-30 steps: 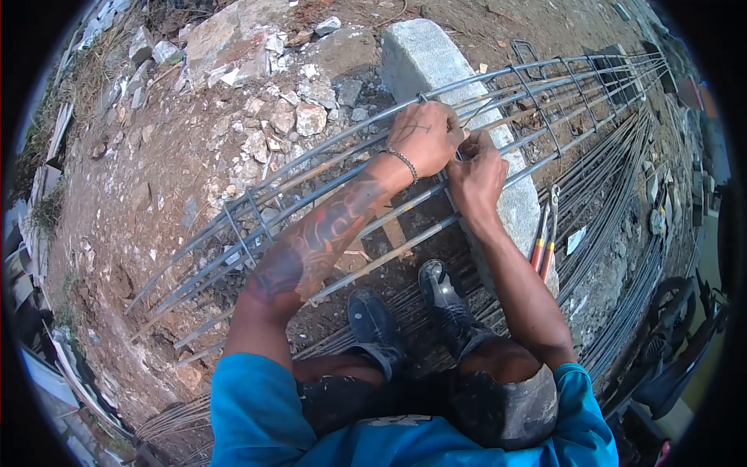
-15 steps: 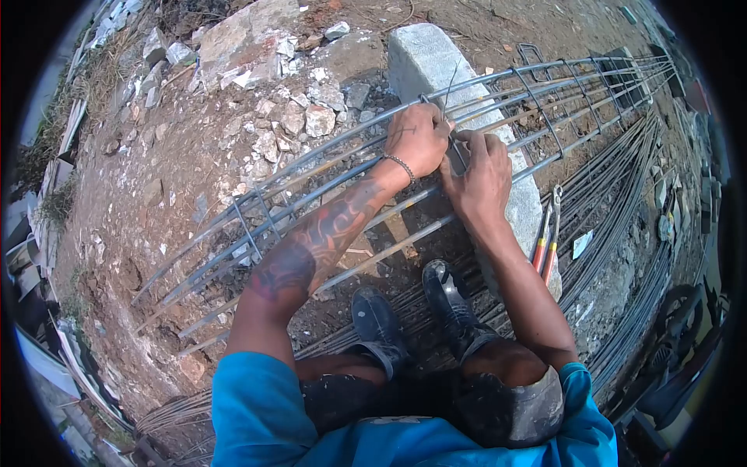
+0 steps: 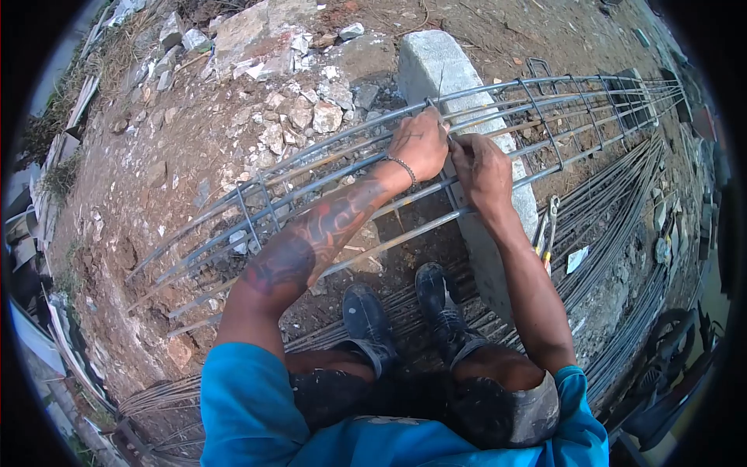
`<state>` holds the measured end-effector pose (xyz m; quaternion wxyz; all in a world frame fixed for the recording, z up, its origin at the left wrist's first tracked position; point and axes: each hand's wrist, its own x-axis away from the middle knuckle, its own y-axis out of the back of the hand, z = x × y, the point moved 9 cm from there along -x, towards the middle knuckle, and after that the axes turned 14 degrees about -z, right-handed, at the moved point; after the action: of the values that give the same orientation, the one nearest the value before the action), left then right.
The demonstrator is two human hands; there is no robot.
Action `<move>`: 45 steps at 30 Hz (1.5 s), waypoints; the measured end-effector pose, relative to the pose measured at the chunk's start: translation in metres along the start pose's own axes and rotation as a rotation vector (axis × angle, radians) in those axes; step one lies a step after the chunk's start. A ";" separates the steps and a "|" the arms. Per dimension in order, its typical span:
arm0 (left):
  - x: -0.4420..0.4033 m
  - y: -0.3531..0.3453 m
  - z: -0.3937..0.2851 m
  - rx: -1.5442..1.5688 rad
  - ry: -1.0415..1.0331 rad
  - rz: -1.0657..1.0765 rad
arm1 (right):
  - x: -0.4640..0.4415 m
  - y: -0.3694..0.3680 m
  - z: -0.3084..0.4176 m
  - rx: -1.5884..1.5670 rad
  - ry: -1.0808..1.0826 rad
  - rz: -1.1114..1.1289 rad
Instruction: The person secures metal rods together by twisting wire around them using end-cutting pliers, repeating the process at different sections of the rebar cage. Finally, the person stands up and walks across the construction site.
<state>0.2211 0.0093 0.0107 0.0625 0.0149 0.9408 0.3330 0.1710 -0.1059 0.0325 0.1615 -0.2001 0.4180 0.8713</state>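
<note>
A long cage of steel rebar (image 3: 412, 233) lies across a concrete block (image 3: 436, 58). My left hand (image 3: 420, 144) is closed at the far upper bars, with a thin wire (image 3: 441, 82) sticking up beside its fingers. Close by, my right hand (image 3: 486, 171) is also closed, its thumb and fingers pinched near my left fingertips. What it pinches is too small to make out. Square stirrups (image 3: 541, 121) ring the bars to the right, and another stirrup (image 3: 249, 216) sits toward the left end.
Long-handled pincers (image 3: 552, 214) lie by my right forearm. Bundles of loose rods (image 3: 615, 194) stretch along the right side. Broken stones (image 3: 327, 117) cover the ground behind the cage. My boots (image 3: 369, 319) stand close to the near bars. A dark support (image 3: 634, 97) is under the far right end.
My right hand has turned and its fingers have closed in beside my left fingertips. The dark loop seen between the hands is now mostly hidden. The view has shifted slightly.
</note>
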 end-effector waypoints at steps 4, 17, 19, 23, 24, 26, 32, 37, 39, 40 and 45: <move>0.008 0.005 0.000 0.030 0.016 0.008 | 0.003 -0.001 -0.009 -0.209 -0.173 0.009; 0.008 -0.024 0.029 0.273 0.224 0.215 | -0.006 0.002 0.005 -0.044 -0.068 0.053; 0.008 -0.028 0.033 0.361 0.276 0.242 | -0.009 0.029 0.020 -0.002 -0.022 0.016; 0.021 -0.028 0.025 0.658 0.470 0.317 | 0.024 0.120 -0.012 0.254 -0.199 -0.035; 0.018 -0.033 0.031 0.645 0.453 0.337 | 0.040 0.141 -0.029 0.306 -0.294 -0.035; 0.020 -0.030 0.029 0.645 0.447 0.347 | 0.079 0.168 -0.050 0.521 -0.420 0.026; 0.021 -0.030 0.032 0.698 0.480 0.312 | 0.130 0.156 -0.039 0.671 -0.330 0.132; 0.023 -0.032 0.034 0.754 0.488 0.370 | 0.124 0.168 -0.055 0.533 -0.578 0.180; 0.020 -0.036 0.037 0.752 0.499 0.362 | 0.124 0.179 -0.063 0.392 -0.746 0.241; 0.019 -0.043 0.031 0.762 0.491 0.375 | 0.121 0.185 -0.055 0.237 -0.902 0.282; 0.021 -0.032 0.035 0.692 0.494 0.316 | 0.094 0.179 -0.036 -0.281 -1.187 0.321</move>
<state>0.2051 0.0077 -0.0387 -0.2239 0.0983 0.9696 -0.0022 0.0163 -0.2305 0.0855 0.2053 0.3633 0.1635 0.8939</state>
